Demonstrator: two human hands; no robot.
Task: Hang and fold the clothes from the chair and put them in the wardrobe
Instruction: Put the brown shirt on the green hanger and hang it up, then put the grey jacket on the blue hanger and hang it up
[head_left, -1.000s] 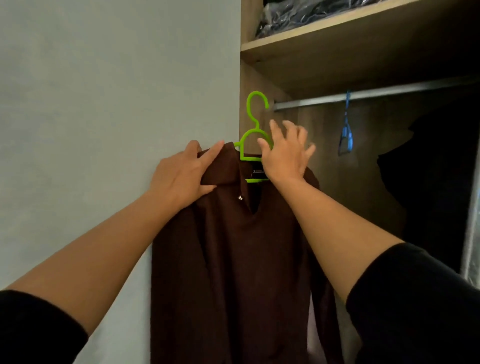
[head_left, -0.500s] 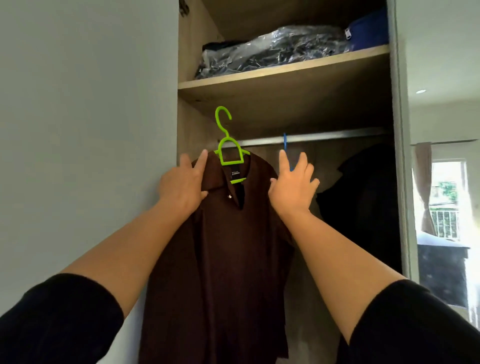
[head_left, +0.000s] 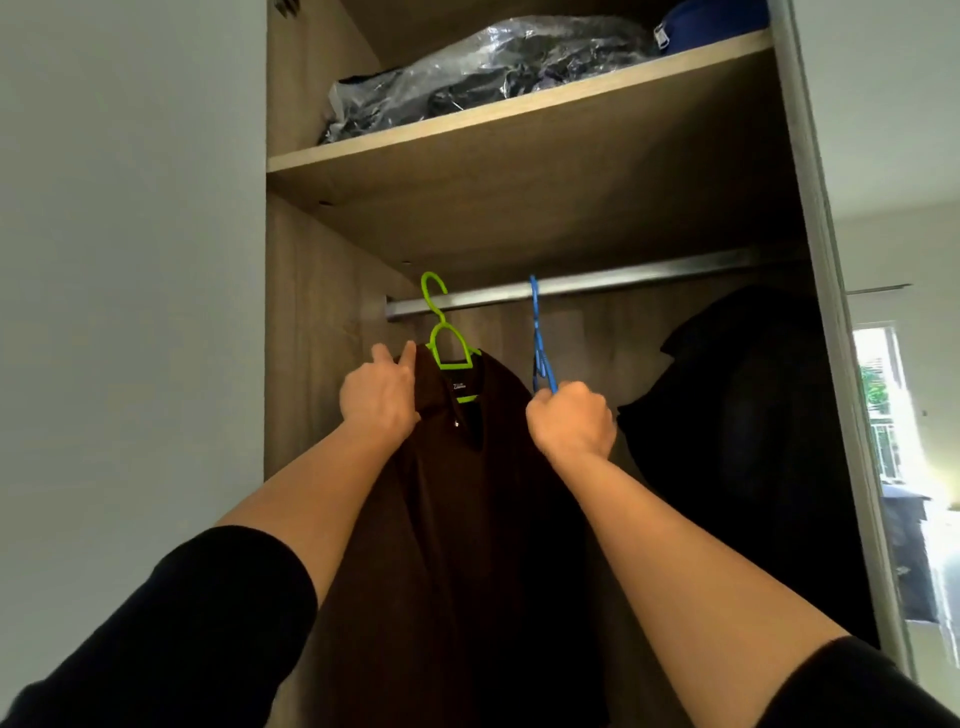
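Your left hand (head_left: 379, 397) grips the left shoulder of the brown shirt (head_left: 467, 519), thumb and fingers curled into the cloth near the collar with the forefinger raised along the shoulder edge. That hold looks meant to steady the shirt and keep it square on the green hanger (head_left: 448, 338) while the hook goes up. The hook sits at the rail (head_left: 597, 286), near the rail's left end by the wardrobe's side wall; whether it is fully over the bar or only against its front, you cannot tell from here. The shirt hangs straight down between your two forearms, inside the wardrobe opening.

Just right of it, a blue hanger (head_left: 537, 332) hangs from the rail with nothing on it. Your right hand (head_left: 571, 423) is closed in a fist round its lower part, probably to draw it aside and make room, or to take it down for the next piece. Further right, a dark garment (head_left: 737, 415) hangs at the far side of the space. On the shelf (head_left: 467, 124) above lies a plastic-wrapped bundle (head_left: 478, 73).

Against half a second ago: the green hook was below and in front of the rail, and is now up at it. Your right hand was spread flat on the shirt's right shoulder; it has left the shirt and closed on the blue hanger. Your left hand has kept its place.
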